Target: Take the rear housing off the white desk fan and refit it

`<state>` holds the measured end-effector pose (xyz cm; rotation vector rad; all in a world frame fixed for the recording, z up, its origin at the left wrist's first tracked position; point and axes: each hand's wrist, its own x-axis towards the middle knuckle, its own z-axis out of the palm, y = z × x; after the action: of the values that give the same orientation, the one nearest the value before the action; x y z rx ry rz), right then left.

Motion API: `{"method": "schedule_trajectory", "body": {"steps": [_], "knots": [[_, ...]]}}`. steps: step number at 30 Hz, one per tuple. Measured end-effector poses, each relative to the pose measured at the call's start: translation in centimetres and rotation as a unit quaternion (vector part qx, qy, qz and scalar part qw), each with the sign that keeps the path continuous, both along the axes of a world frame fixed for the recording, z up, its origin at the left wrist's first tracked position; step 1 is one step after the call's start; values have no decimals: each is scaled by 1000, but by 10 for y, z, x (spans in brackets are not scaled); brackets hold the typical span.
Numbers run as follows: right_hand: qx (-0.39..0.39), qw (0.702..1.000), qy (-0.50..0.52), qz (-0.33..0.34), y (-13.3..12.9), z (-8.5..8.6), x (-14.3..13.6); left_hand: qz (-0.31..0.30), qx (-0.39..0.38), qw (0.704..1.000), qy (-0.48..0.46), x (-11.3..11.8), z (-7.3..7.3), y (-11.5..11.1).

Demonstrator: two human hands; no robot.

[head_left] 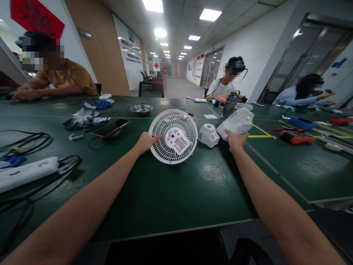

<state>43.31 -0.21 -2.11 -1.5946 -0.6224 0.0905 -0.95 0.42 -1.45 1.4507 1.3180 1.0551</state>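
Note:
My left hand [145,142] grips the left rim of a round white fan grille [173,137], its thumb over the bars. The grille is tilted up to face me and has a slotted plate at its centre. Off to the right, my right hand [236,141] is closed around the lower end of a white plastic fan base [237,122], held slanted above the table. Between the two parts a rounded white motor housing [209,135] with vent slots rests on the table. The fingers behind both held parts are partly hidden.
On the green table [165,198] lie a phone [111,127], crumpled gloves [82,119], a metal bowl [141,109], a power strip [29,173] with black cables and an orange multimeter [296,137]. A dark bottle [227,110] stands behind the fan base. Several people sit around.

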Motion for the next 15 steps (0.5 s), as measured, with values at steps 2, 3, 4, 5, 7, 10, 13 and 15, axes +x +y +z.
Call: {"method": "schedule_trajectory", "body": {"steps": [2,3,4,5,7,10,13,15], "knots": [[54,998,35,-9,4,6,-2,2,0,1000,11,0,-1,1],[83,996,34,1,5,10,-3,1,1,1000,13,-1,-1,2],[111,993,22,15,6,14,-6,-3,6,1000,13,-1,-1,2],[138,990,4,34,6,18,-9,-7,12,1000,10,0,-1,1],[178,980,-35,85,5,25,-18,-12,21,1000,3,0,0,0],[163,971,-84,154,0,27,-36,-5,16,1000,-3,1,2,-2],[62,972,-133,185,-7,22,-53,-2,9,1000,9,2,2,-2],[5,967,-154,203,-10,17,-61,-1,14,1000,22,1,1,1]]}}
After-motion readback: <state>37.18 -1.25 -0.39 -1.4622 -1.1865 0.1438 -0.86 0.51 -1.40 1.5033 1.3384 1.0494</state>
